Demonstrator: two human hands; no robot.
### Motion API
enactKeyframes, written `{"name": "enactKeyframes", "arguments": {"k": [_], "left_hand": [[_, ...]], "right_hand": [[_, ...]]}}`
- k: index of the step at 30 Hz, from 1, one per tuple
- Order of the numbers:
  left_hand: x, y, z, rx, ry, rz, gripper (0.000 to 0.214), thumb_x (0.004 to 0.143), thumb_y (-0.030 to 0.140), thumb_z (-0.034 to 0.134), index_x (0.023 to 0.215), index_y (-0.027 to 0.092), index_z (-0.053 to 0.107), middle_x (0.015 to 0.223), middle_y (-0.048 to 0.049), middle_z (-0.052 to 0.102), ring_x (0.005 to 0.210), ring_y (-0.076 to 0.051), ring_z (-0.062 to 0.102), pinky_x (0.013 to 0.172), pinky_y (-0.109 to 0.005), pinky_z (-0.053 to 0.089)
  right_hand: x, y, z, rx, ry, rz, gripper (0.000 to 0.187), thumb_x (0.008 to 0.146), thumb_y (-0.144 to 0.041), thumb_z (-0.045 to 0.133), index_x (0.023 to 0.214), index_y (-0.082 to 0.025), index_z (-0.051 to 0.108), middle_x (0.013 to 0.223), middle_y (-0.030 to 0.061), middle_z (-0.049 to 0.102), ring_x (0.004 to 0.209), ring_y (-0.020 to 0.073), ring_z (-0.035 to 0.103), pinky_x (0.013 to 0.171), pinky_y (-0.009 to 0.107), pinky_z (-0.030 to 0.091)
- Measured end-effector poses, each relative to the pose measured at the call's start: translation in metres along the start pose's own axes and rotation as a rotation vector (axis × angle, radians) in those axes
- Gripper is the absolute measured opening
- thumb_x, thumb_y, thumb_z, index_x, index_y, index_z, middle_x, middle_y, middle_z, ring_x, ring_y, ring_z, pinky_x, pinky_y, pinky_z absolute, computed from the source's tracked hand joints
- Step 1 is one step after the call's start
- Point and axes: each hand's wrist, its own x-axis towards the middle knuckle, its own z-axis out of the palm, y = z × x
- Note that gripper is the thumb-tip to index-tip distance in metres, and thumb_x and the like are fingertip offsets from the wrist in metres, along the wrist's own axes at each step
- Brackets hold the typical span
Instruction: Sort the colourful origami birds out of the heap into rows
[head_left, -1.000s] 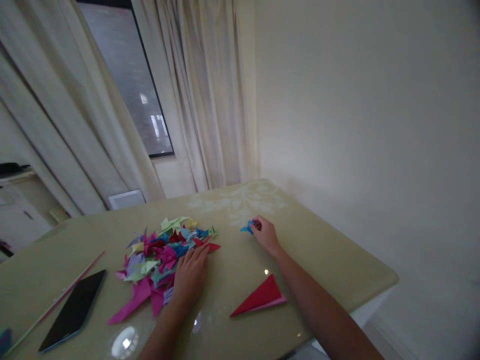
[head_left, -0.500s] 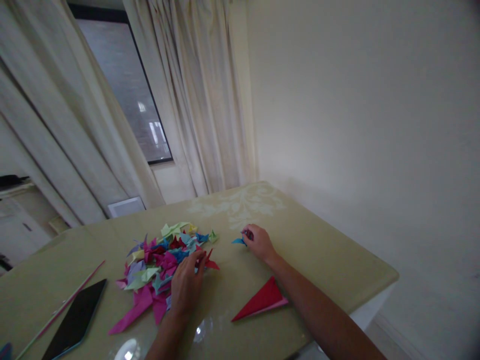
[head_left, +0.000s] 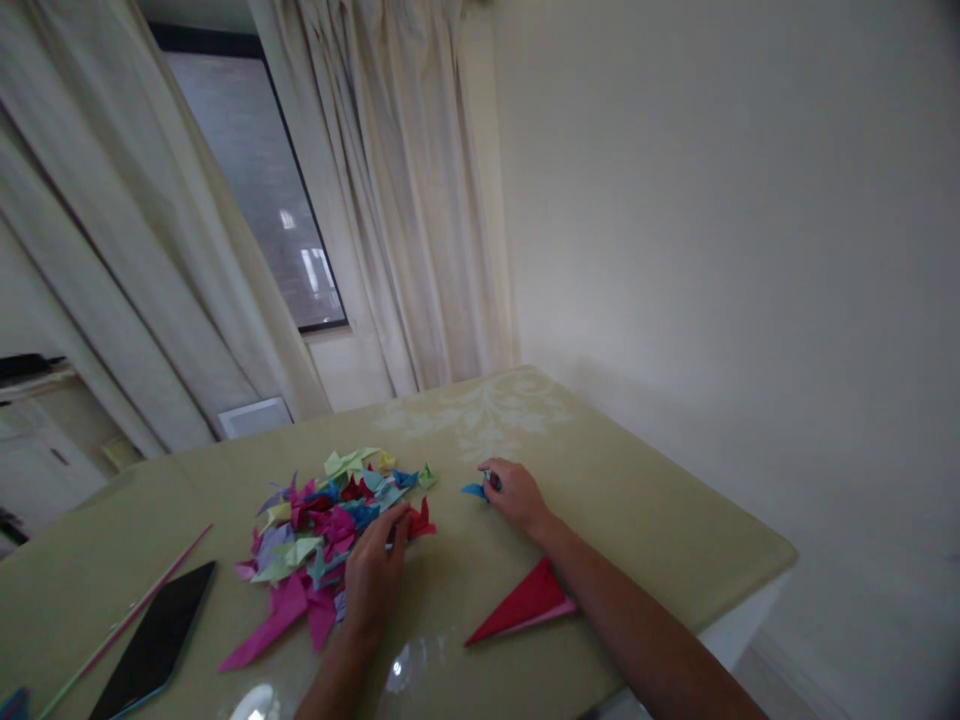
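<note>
My left hand (head_left: 377,570) rests at the right side of a heap of folded paper cranes (head_left: 300,548) in pink, blue, green, purple and yellow. Its fingers are pinched on a red paper crane (head_left: 422,518), whose pointed tips stick out past them. Farther right, my right hand (head_left: 516,495) is closed on a small blue paper crane (head_left: 474,490); one blue point shows to the left of the fingers, and the rest is hidden. Below the right forearm lies a larger red folded paper (head_left: 521,603) with a pink edge.
A dark phone (head_left: 154,640) lies at the left front beside a thin pink and green stick (head_left: 124,625). A round white object (head_left: 255,703) sits at the near edge. The table (head_left: 645,510) meets a wall (head_left: 720,250) on the right; curtains (head_left: 405,220) hang behind.
My right hand has shifted slightly down and left with the blue crane. The red crane at my left fingertips has turned, its tips now pointing more upward. The heap looks the same.
</note>
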Motion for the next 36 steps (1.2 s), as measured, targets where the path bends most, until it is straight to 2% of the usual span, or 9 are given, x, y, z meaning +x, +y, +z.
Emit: {"name": "enactKeyframes", "arguments": {"k": [2, 8, 15, 21, 25, 27, 29, 33, 36], "left_hand": [[-0.001, 0.001, -0.001, -0.007, -0.008, 0.017, 0.039, 0.103, 0.052, 0.051, 0.108, 0.023, 0.077, 0.105, -0.0081, 0.083, 0.093, -0.026, 0.079, 0.089, -0.039, 0.062], [-0.001, 0.007, -0.003, -0.029, -0.011, 0.048, 0.033, 0.103, 0.047, 0.051, 0.105, 0.024, 0.074, 0.102, -0.0066, 0.082, 0.092, -0.025, 0.08, 0.084, -0.035, 0.063], [0.0, 0.012, -0.002, -0.044, 0.008, 0.059, 0.032, 0.103, 0.046, 0.052, 0.104, 0.022, 0.074, 0.1, -0.0087, 0.082, 0.087, -0.024, 0.079, 0.078, -0.033, 0.063], [-0.001, 0.013, -0.003, -0.043, -0.005, 0.057, 0.033, 0.103, 0.046, 0.052, 0.106, 0.022, 0.074, 0.099, -0.0087, 0.081, 0.086, -0.023, 0.079, 0.08, -0.033, 0.063], [-0.001, 0.013, -0.004, -0.044, 0.012, 0.065, 0.032, 0.103, 0.045, 0.053, 0.107, 0.021, 0.074, 0.098, -0.0085, 0.08, 0.082, -0.022, 0.078, 0.077, -0.032, 0.063], [0.0, 0.015, -0.005, -0.051, 0.028, 0.089, 0.032, 0.103, 0.045, 0.054, 0.105, 0.021, 0.074, 0.093, -0.0077, 0.08, 0.077, -0.021, 0.077, 0.073, -0.03, 0.063], [0.002, 0.017, -0.005, -0.06, 0.033, 0.12, 0.031, 0.103, 0.044, 0.054, 0.107, 0.021, 0.074, 0.093, -0.007, 0.081, 0.076, -0.021, 0.078, 0.072, -0.029, 0.063], [0.002, 0.016, -0.004, -0.044, 0.043, 0.189, 0.029, 0.104, 0.04, 0.053, 0.11, 0.022, 0.076, 0.102, -0.0072, 0.083, 0.092, -0.023, 0.08, 0.083, -0.032, 0.064], [0.001, 0.012, -0.002, -0.022, 0.046, 0.21, 0.029, 0.104, 0.039, 0.053, 0.106, 0.023, 0.077, 0.102, -0.0064, 0.084, 0.095, -0.024, 0.081, 0.084, -0.032, 0.064]], "right_hand": [[-0.001, 0.0, 0.0, -0.005, 0.0, 0.004, 0.031, 0.086, -0.012, 0.065, 0.114, -0.02, 0.077, 0.091, 0.0039, 0.077, 0.08, 0.0182, 0.067, 0.081, 0.027, 0.047], [-0.002, -0.001, 0.0, -0.029, 0.014, 0.001, 0.021, 0.088, -0.013, 0.064, 0.104, -0.021, 0.076, 0.089, 0.0029, 0.077, 0.08, 0.0179, 0.067, 0.081, 0.028, 0.045], [-0.002, -0.006, -0.006, -0.09, 0.113, 0.018, 0.015, 0.09, -0.025, 0.07, 0.104, -0.021, 0.072, 0.092, 0.0046, 0.072, 0.088, 0.0214, 0.065, 0.086, 0.032, 0.044], [-0.003, -0.01, -0.014, -0.103, 0.245, 0.089, 0.019, 0.092, -0.04, 0.067, 0.087, -0.022, 0.062, 0.091, 0.0033, 0.066, 0.081, 0.0184, 0.061, 0.075, 0.028, 0.042], [-0.002, -0.007, -0.015, -0.121, 0.255, 0.153, 0.027, 0.094, -0.045, 0.064, 0.08, -0.023, 0.057, 0.08, 0.0003, 0.063, 0.071, 0.0172, 0.057, 0.066, 0.027, 0.037], [-0.002, -0.006, -0.014, -0.132, 0.244, 0.181, 0.026, 0.095, -0.045, 0.063, 0.082, -0.023, 0.059, 0.08, 0.0005, 0.063, 0.071, 0.0177, 0.058, 0.065, 0.028, 0.037], [-0.002, -0.005, -0.012, -0.14, 0.225, 0.193, 0.021, 0.095, -0.043, 0.064, 0.091, -0.022, 0.063, 0.09, 0.0027, 0.067, 0.077, 0.0188, 0.062, 0.067, 0.028, 0.039], [-0.003, -0.004, -0.01, -0.136, 0.145, 0.179, 0.026, 0.093, -0.038, 0.071, 0.113, -0.023, 0.067, 0.115, 0.0069, 0.068, 0.095, 0.0208, 0.068, 0.074, 0.028, 0.044], [-0.003, -0.003, -0.009, -0.124, 0.075, 0.164, 0.02, 0.092, -0.031, 0.071, 0.111, -0.024, 0.069, 0.112, 0.0057, 0.07, 0.098, 0.0199, 0.069, 0.079, 0.027, 0.046]]}}
